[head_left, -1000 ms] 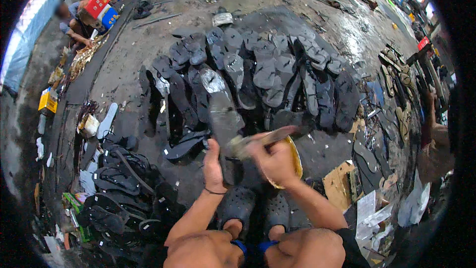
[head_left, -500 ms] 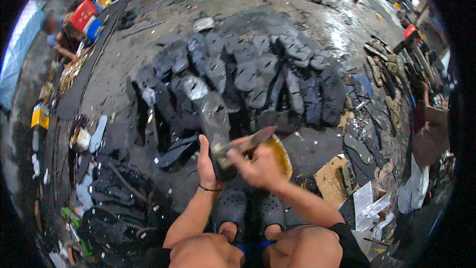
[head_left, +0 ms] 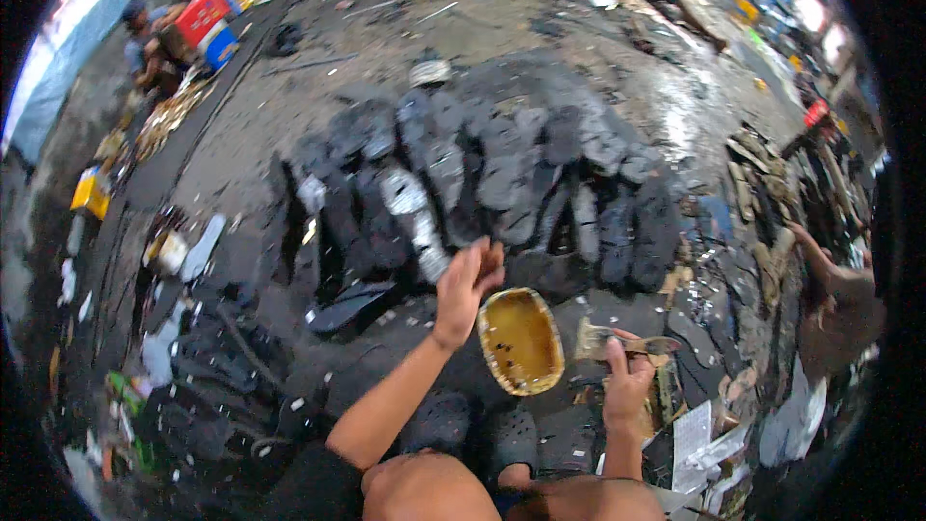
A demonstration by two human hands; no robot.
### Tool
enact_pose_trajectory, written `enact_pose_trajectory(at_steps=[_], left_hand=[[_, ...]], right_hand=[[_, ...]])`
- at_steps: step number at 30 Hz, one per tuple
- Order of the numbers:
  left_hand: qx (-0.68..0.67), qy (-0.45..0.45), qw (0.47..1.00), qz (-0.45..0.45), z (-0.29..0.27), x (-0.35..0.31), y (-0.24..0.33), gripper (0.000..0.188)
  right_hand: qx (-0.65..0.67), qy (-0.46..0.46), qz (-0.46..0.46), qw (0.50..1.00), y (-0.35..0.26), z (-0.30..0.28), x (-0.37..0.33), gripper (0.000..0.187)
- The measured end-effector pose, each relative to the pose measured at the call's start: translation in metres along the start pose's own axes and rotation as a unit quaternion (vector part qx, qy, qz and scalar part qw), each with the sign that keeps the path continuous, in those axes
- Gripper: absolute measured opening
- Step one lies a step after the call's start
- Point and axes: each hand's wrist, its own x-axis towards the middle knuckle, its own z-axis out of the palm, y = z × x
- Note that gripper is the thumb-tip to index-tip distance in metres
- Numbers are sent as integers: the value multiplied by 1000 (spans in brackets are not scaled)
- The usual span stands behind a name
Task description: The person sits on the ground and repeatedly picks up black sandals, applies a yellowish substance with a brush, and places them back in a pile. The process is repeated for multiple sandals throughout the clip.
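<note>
Brush, flat with pale bristles and a tapering handle, sits gripped in the right hand's fingers, at three o'clock of an oval, crusty-rimmed bowl. Left hand's blurred fingers extend loosely at eleven, near dark, flat soles; contact unclear.

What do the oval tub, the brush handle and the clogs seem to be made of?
Tub: perhaps plastic; yellowish crust on its rim hides the finish.
Brush handle: probably wood, by its brown colour; finish blurred.
Clogs: likely moulded foam or rubber, dull dark grey, with round holes.
</note>
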Motion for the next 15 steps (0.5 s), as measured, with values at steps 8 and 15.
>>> enact_pose_trajectory(at_steps=[8, 15], left_hand=[[413, 215, 878, 113, -174, -175, -51, 25], [416, 242, 869, 110, -175, -231, -46, 33]], right_hand=[[33, -126, 48, 990, 58, 33, -1, 30], [-81, -171, -43, 981, 53, 54, 6, 30]])
